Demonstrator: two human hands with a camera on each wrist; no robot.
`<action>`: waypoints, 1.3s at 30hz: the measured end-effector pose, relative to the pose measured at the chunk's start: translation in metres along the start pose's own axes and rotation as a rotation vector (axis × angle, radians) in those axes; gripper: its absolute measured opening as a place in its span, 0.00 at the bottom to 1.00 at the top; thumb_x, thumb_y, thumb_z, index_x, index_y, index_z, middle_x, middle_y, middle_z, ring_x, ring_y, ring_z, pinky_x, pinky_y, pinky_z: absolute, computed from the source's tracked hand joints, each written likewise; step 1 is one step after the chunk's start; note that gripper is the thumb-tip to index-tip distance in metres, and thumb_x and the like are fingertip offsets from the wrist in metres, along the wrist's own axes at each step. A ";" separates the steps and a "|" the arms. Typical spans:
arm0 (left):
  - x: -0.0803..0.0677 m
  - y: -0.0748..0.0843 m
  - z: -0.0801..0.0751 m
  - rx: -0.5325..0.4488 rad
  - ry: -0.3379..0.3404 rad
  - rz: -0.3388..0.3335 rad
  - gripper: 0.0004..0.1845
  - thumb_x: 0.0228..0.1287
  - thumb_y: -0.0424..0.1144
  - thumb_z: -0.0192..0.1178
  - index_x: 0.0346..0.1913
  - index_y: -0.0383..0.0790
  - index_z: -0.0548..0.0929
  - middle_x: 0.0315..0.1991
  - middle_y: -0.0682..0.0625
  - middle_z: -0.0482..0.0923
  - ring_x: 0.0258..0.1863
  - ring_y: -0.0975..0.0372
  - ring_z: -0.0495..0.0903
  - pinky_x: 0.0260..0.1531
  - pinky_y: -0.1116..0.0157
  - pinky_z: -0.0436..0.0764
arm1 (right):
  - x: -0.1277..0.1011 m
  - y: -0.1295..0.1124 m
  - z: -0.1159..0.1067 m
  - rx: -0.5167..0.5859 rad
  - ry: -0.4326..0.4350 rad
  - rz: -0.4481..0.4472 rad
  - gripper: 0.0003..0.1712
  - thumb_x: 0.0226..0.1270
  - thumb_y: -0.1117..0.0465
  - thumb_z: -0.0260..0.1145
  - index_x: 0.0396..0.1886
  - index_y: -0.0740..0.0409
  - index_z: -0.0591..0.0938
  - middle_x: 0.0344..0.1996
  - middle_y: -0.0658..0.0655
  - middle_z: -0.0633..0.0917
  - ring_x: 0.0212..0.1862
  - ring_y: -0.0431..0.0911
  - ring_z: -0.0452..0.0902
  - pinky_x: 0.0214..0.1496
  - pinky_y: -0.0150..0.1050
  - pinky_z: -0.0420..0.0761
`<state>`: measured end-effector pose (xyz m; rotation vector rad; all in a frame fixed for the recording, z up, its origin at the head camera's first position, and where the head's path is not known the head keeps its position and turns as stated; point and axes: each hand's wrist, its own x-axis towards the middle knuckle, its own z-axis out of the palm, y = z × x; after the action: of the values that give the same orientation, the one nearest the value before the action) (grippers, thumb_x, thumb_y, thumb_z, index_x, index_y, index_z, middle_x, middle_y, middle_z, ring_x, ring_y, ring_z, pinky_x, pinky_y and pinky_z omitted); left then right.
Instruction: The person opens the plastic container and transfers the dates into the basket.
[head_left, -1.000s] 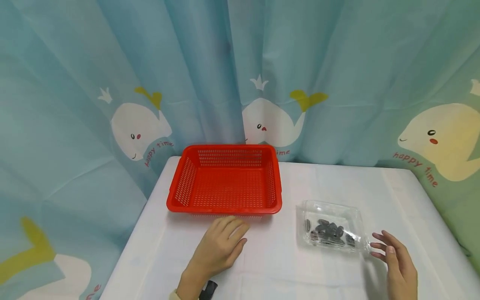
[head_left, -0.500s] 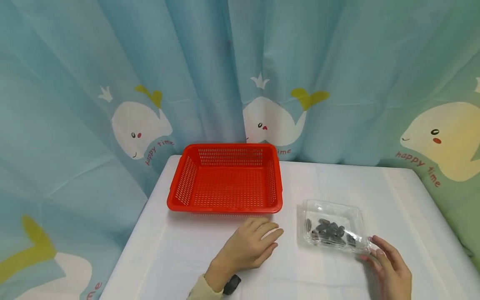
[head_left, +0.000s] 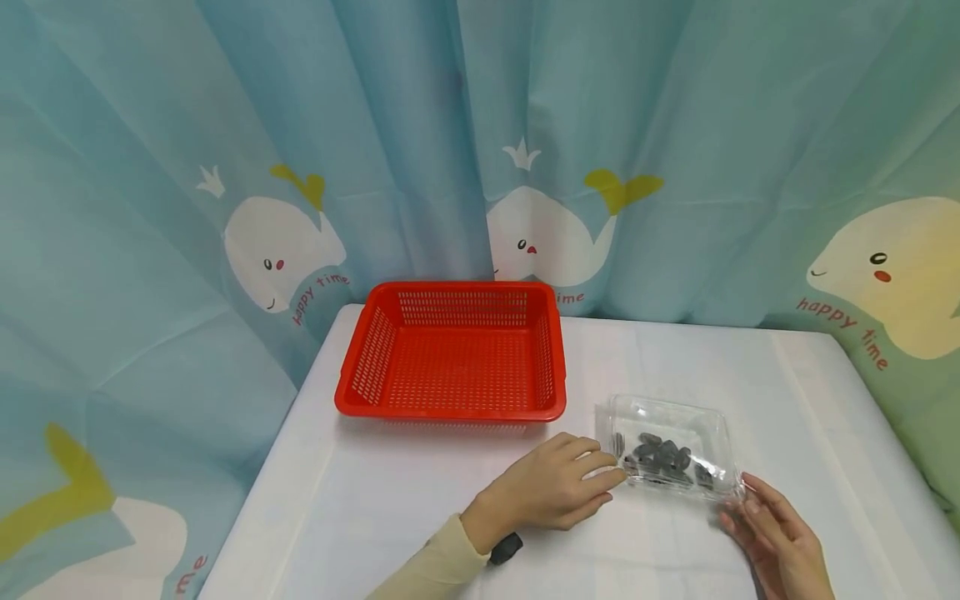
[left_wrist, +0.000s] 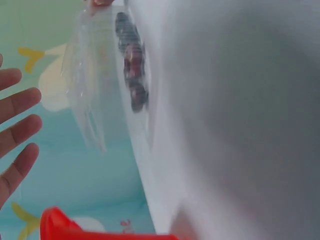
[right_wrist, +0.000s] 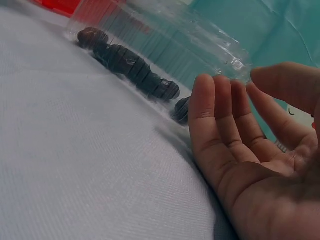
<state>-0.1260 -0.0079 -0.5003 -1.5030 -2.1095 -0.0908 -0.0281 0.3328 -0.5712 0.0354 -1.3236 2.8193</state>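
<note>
Your left hand (head_left: 555, 492) lies low over the white table (head_left: 420, 517) with its fingers (left_wrist: 20, 127) straight and slightly spread, the tips just at the left wall of the clear plastic box (head_left: 667, 446); from the head view I cannot quite tell whether they touch it. Your right hand (head_left: 776, 542) comes at the box's near right corner, palm up, fingers (right_wrist: 220, 115) side by side and loosely extended, thumb raised apart from them, so neither hand has closed on anything. The box sits on the table to the right of the red basket (head_left: 453, 354), apart from it, with a small heap of dark pieces (head_left: 660, 457) in its bottom. The risk here is the box itself: its thin walls look likely to flex, so a squeeze from one side only could buckle it or send it skidding over the cloth. If you lift it by one corner it may tilt, and the loose pieces would slide to the low end and could spill if the lid is not fastened.
</note>
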 end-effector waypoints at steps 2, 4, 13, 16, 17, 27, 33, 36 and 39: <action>0.006 0.001 0.003 -0.016 -0.026 0.011 0.19 0.79 0.51 0.49 0.63 0.56 0.84 0.56 0.61 0.85 0.57 0.65 0.81 0.56 0.68 0.79 | 0.000 0.000 -0.002 -0.022 0.004 0.030 0.29 0.82 0.76 0.43 0.66 0.52 0.82 0.52 0.50 0.88 0.52 0.43 0.89 0.54 0.38 0.88; 0.012 0.002 0.006 -0.018 -0.041 0.020 0.19 0.80 0.51 0.48 0.64 0.57 0.83 0.57 0.62 0.84 0.58 0.65 0.80 0.57 0.68 0.78 | 0.000 -0.001 -0.003 -0.045 0.023 0.061 0.29 0.82 0.76 0.45 0.65 0.49 0.83 0.52 0.49 0.89 0.50 0.42 0.89 0.51 0.36 0.89; 0.042 0.011 0.019 -0.019 -0.118 0.087 0.20 0.82 0.52 0.43 0.63 0.60 0.83 0.59 0.63 0.83 0.60 0.67 0.78 0.59 0.69 0.77 | 0.004 -0.001 -0.007 0.055 0.044 0.127 0.27 0.83 0.74 0.44 0.62 0.50 0.85 0.48 0.52 0.89 0.49 0.44 0.90 0.50 0.37 0.89; 0.050 0.013 0.022 -0.016 -0.159 0.099 0.20 0.82 0.54 0.43 0.65 0.60 0.81 0.61 0.63 0.81 0.62 0.68 0.77 0.58 0.69 0.76 | 0.006 0.000 -0.004 0.069 0.026 0.128 0.28 0.83 0.74 0.43 0.62 0.51 0.85 0.49 0.53 0.89 0.49 0.44 0.89 0.51 0.37 0.89; 0.052 0.013 0.024 -0.013 -0.172 0.103 0.21 0.82 0.55 0.43 0.66 0.61 0.80 0.62 0.63 0.81 0.63 0.67 0.76 0.58 0.69 0.76 | 0.006 0.000 -0.003 0.066 0.024 0.129 0.28 0.84 0.74 0.43 0.62 0.51 0.85 0.49 0.53 0.89 0.49 0.44 0.89 0.51 0.37 0.89; 0.065 0.013 0.040 -0.054 -0.257 0.087 0.22 0.78 0.56 0.53 0.71 0.62 0.75 0.68 0.60 0.75 0.66 0.65 0.73 0.62 0.68 0.76 | 0.015 -0.003 0.000 0.051 -0.010 0.114 0.28 0.83 0.75 0.42 0.64 0.52 0.82 0.50 0.54 0.89 0.50 0.44 0.89 0.53 0.36 0.88; 0.069 0.008 0.043 -0.039 -0.242 0.075 0.22 0.79 0.42 0.48 0.70 0.62 0.76 0.67 0.60 0.76 0.67 0.66 0.74 0.63 0.68 0.76 | 0.025 -0.007 0.005 0.009 0.058 0.152 0.26 0.82 0.75 0.46 0.62 0.49 0.83 0.49 0.53 0.90 0.49 0.43 0.89 0.53 0.36 0.88; 0.068 0.003 0.044 -0.028 -0.239 0.060 0.23 0.78 0.40 0.49 0.70 0.62 0.76 0.66 0.61 0.77 0.67 0.65 0.75 0.64 0.67 0.76 | 0.031 -0.007 0.008 -0.008 0.085 0.169 0.25 0.82 0.75 0.48 0.61 0.48 0.84 0.48 0.53 0.91 0.49 0.43 0.90 0.54 0.36 0.88; 0.069 -0.002 0.044 -0.026 -0.246 0.041 0.23 0.78 0.40 0.49 0.71 0.62 0.76 0.66 0.61 0.77 0.67 0.65 0.75 0.65 0.66 0.76 | 0.037 -0.007 0.012 -0.057 0.159 0.211 0.23 0.82 0.71 0.52 0.59 0.44 0.84 0.47 0.49 0.90 0.50 0.42 0.89 0.55 0.34 0.87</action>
<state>-0.1604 0.0662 -0.5058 -1.6435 -2.2733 0.0862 -0.0647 0.3285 -0.5574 -0.3424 -1.4482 2.8756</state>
